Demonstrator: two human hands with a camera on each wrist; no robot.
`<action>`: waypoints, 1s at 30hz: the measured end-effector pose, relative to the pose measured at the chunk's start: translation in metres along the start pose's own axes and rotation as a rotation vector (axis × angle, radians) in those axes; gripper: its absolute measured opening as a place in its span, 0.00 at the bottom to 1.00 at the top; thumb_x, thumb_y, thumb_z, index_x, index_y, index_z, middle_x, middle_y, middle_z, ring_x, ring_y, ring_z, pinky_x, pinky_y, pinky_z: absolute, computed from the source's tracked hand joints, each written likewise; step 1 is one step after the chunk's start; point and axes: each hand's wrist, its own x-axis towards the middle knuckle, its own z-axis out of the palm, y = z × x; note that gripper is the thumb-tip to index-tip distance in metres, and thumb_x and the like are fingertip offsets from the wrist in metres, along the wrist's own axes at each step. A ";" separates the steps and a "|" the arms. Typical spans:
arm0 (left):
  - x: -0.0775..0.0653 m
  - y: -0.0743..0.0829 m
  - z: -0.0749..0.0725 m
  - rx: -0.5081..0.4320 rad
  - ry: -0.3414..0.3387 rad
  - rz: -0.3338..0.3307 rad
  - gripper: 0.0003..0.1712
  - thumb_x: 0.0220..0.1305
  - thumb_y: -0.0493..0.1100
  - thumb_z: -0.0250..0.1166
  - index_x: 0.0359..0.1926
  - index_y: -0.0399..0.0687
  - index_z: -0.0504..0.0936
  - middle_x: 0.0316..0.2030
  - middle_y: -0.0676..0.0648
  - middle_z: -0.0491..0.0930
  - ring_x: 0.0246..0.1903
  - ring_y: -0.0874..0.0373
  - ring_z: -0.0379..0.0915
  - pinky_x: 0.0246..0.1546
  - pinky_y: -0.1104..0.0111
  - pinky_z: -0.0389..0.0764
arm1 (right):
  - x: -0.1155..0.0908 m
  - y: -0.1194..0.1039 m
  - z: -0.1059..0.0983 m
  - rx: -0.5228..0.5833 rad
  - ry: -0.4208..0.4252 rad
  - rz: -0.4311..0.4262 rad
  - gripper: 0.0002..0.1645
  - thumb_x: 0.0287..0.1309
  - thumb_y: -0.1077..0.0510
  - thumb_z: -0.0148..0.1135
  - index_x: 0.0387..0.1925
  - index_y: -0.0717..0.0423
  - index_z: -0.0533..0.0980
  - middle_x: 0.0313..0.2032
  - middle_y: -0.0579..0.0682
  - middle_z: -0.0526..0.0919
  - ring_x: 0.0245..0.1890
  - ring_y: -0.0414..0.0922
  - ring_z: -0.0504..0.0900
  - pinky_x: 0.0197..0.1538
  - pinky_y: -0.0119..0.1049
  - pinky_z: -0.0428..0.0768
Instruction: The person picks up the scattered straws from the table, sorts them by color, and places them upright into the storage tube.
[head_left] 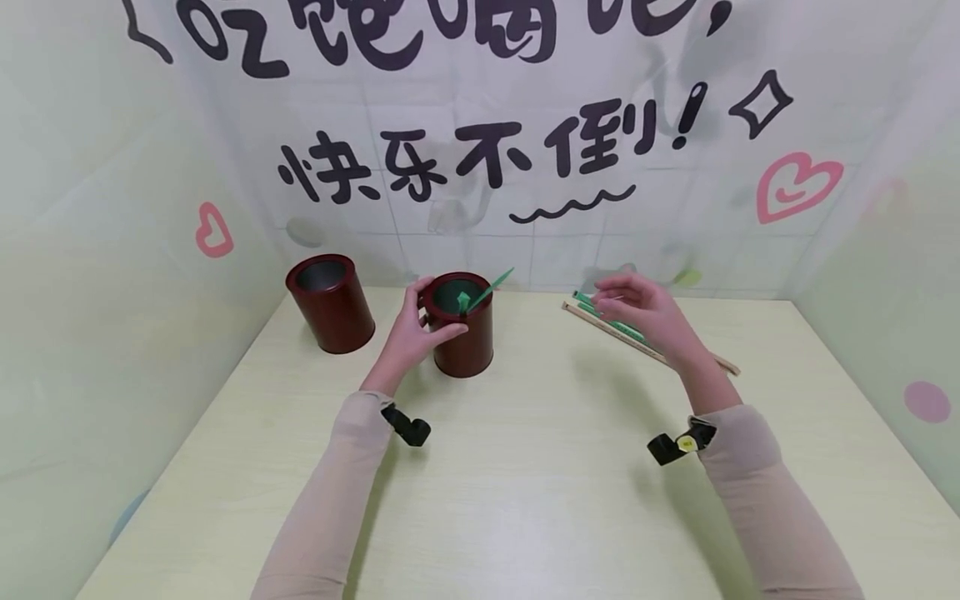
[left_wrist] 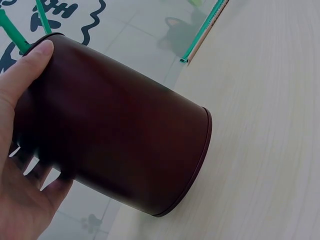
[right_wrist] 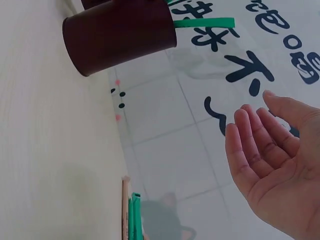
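My left hand (head_left: pixel 408 337) grips a dark red canister (head_left: pixel 465 354) near its rim, thumb on the near side and fingers round the far side. Green strips (head_left: pixel 492 289) stick out of the canister's mouth, one leaning right; their lower ends are hidden inside. In the left wrist view the thumb (left_wrist: pixel 30 67) presses the canister wall (left_wrist: pixel 125 125) by the rim. My right hand (head_left: pixel 645 312) holds nothing, its fingers loosely bent above several long thin sticks. Of these, a beige one (head_left: pixel 615 334) lies nearest me, with green ones (head_left: pixel 633 333) beside it, partly behind the hand.
A second dark red canister (head_left: pixel 337 312) stands upright at the back left, its mouth showing a grey inside. The pale wooden table (head_left: pixel 510 492) meets a white printed cloth (head_left: pixel 480 217) at the back, with cloth sides left and right.
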 end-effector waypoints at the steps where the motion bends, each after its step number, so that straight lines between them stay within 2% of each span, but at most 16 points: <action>1: 0.000 0.000 0.000 0.000 -0.001 0.001 0.54 0.58 0.45 0.75 0.76 0.50 0.49 0.75 0.44 0.55 0.74 0.48 0.53 0.74 0.47 0.60 | -0.002 0.003 -0.004 0.000 0.006 0.008 0.12 0.67 0.63 0.61 0.50 0.50 0.77 0.41 0.41 0.85 0.41 0.33 0.85 0.47 0.27 0.85; 10: 0.000 -0.001 -0.002 0.014 0.001 0.019 0.54 0.59 0.45 0.74 0.76 0.50 0.48 0.76 0.44 0.54 0.74 0.48 0.53 0.74 0.46 0.60 | -0.013 0.031 -0.034 0.006 0.095 0.075 0.09 0.68 0.60 0.61 0.48 0.48 0.76 0.41 0.38 0.85 0.41 0.32 0.85 0.47 0.26 0.85; 18: 0.001 -0.003 -0.001 0.016 -0.003 0.022 0.53 0.59 0.45 0.74 0.76 0.49 0.49 0.75 0.43 0.56 0.74 0.47 0.54 0.74 0.45 0.60 | -0.023 0.052 -0.055 0.057 0.173 0.124 0.08 0.66 0.62 0.62 0.44 0.48 0.77 0.37 0.38 0.86 0.38 0.30 0.85 0.45 0.25 0.85; 26: 0.000 -0.001 -0.001 0.024 0.003 0.026 0.54 0.58 0.44 0.74 0.76 0.49 0.48 0.75 0.43 0.56 0.74 0.47 0.54 0.73 0.45 0.61 | -0.034 0.067 -0.073 0.034 0.225 0.196 0.08 0.66 0.62 0.62 0.43 0.46 0.76 0.35 0.35 0.86 0.38 0.29 0.85 0.45 0.23 0.84; 30: 0.000 -0.001 -0.001 0.029 0.004 0.019 0.54 0.58 0.45 0.74 0.76 0.49 0.49 0.75 0.43 0.56 0.74 0.47 0.54 0.73 0.45 0.61 | -0.039 0.072 -0.079 0.059 0.277 0.266 0.10 0.66 0.60 0.62 0.47 0.55 0.75 0.33 0.34 0.85 0.37 0.29 0.85 0.45 0.22 0.84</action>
